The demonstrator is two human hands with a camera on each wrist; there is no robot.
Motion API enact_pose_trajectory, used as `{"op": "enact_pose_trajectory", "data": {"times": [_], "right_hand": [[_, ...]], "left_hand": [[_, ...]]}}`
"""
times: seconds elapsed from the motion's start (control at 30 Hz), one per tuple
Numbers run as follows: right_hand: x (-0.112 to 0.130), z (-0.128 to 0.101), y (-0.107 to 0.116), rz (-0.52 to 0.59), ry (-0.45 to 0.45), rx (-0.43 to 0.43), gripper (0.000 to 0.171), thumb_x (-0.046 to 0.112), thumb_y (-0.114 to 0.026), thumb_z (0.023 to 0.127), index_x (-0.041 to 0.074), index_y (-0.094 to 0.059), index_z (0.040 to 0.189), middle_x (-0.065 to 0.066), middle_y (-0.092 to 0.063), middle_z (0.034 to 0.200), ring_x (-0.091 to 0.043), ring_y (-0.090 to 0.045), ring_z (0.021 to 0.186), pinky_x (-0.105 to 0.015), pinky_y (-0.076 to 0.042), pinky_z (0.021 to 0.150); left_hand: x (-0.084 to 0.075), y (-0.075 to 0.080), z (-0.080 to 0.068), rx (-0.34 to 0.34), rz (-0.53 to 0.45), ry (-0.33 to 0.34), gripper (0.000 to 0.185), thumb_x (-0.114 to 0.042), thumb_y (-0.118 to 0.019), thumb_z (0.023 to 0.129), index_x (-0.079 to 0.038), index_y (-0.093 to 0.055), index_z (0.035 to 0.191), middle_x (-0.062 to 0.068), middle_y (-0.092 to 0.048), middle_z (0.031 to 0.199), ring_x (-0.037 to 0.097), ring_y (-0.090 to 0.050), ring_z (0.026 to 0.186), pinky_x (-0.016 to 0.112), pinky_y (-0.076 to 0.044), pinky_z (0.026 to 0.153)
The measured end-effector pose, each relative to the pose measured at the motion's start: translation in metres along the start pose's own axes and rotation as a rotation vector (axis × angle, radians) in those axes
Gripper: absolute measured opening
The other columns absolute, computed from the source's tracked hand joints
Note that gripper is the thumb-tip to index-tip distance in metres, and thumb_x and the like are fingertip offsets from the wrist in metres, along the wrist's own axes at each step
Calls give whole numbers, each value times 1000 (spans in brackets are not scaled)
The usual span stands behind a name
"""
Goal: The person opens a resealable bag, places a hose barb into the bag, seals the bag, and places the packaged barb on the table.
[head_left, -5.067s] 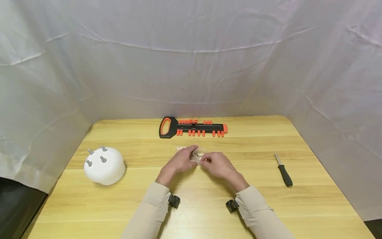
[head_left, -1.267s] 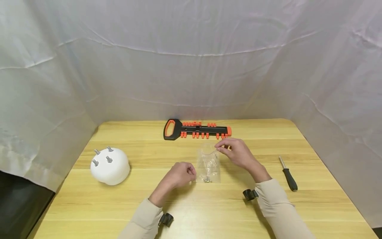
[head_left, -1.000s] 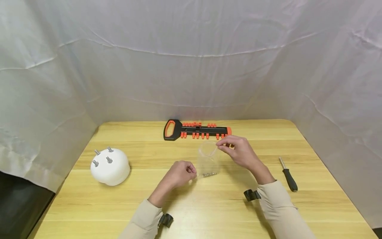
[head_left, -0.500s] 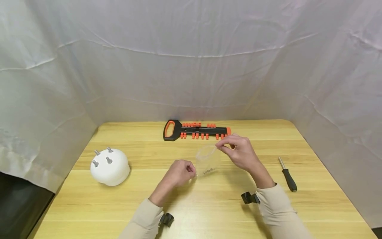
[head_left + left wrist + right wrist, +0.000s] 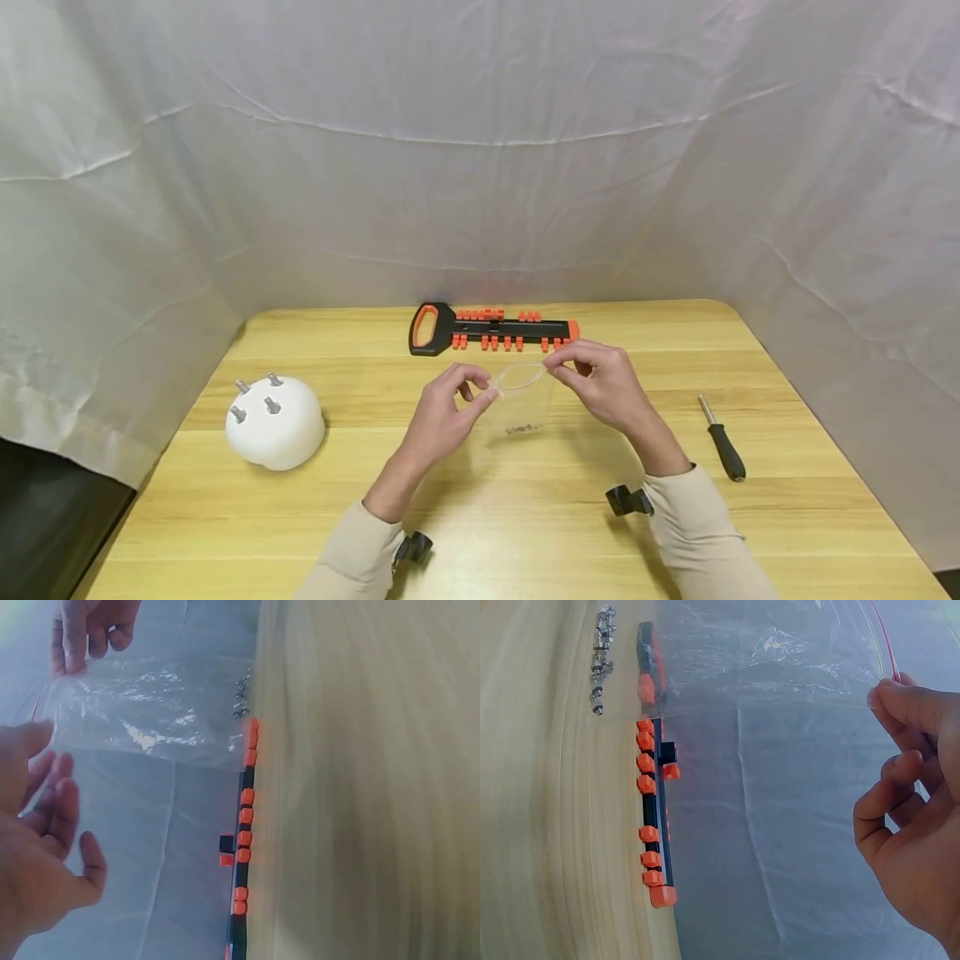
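Looking down from the head view, both hands meet at the mouth of a clear plastic bag (image 5: 519, 398) hanging above the wooden table (image 5: 525, 517) just before the orange-and-black socket rail (image 5: 491, 328), while only the wrist views show the small metal screws (image 5: 601, 660) heaped in its bottom. Clear film makes the bag's edges hard to trace, and each wrist view cuts its own hand off. The right hand (image 5: 600, 385) pinches the rim between thumb and fingertips; the left hand (image 5: 444, 408) touches the opposite rim with loosely parted fingers, though whether it truly pinches I cannot tell.
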State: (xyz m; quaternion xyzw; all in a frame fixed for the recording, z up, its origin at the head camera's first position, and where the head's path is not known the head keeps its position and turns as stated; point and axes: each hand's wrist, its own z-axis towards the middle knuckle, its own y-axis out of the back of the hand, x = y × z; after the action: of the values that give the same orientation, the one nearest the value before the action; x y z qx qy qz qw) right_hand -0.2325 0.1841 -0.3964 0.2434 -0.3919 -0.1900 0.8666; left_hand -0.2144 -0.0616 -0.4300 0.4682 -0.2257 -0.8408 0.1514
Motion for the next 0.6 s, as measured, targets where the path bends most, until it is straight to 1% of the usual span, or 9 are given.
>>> {"op": "enact_pose_trajectory", "data": {"times": [0.13,0.23,0.33,0.37,0.43,0.5,0.6], "right_hand": [[0,-2,1,12,-14,9,10,8,-74,84,13,-75,92,6,-68,81,-7,-43,61,-20,-38,53],[-1,-4,2,48,-80,36,14,12,-74,85,14,-73,99,3,-69,84,-9,-47,61,-21,-40,53],[-4,-8,-1,79,-176,115,26,19,-75,84,14,-70,109,1,-70,89,-11,-50,63,-22,-42,52],[-6,-10,-2,82,-205,154,28,22,-76,84,14,-69,111,0,-70,89,-12,-51,64,-22,-43,52],[-11,-13,-7,66,-234,236,29,28,-75,85,14,-70,109,0,-70,93,-11,-54,69,-22,-47,56],[-17,-17,-11,42,-243,302,25,31,-72,86,14,-72,104,2,-71,93,-9,-57,73,-22,-50,60],[-21,-22,-15,15,-249,340,13,27,-69,89,16,-74,95,3,-72,90,-8,-59,74,-22,-52,63]], "left_hand": [[-1,-3,0,-82,29,-101,9,-22,-66,92,-14,-69,95,-4,-67,86,6,-52,71,31,-50,60],[-1,-5,2,-141,18,-153,8,-20,-67,92,-13,-71,91,-2,-68,83,6,-52,69,28,-49,58],[-1,-5,5,-187,-19,-164,8,-19,-68,91,-12,-71,88,-1,-70,82,7,-52,67,24,-47,58],[-2,-5,6,-196,-37,-161,9,-19,-68,91,-11,-71,87,0,-70,82,7,-52,67,24,-47,58],[-3,-4,8,-211,-63,-149,10,-19,-68,91,-11,-72,87,1,-71,82,8,-52,66,23,-47,58],[-5,-3,10,-217,-79,-140,11,-19,-68,91,-10,-72,87,2,-71,81,8,-52,65,22,-46,59],[-7,-1,12,-215,-81,-133,11,-19,-69,90,-9,-72,86,3,-71,80,9,-52,65,22,-46,58]]}}
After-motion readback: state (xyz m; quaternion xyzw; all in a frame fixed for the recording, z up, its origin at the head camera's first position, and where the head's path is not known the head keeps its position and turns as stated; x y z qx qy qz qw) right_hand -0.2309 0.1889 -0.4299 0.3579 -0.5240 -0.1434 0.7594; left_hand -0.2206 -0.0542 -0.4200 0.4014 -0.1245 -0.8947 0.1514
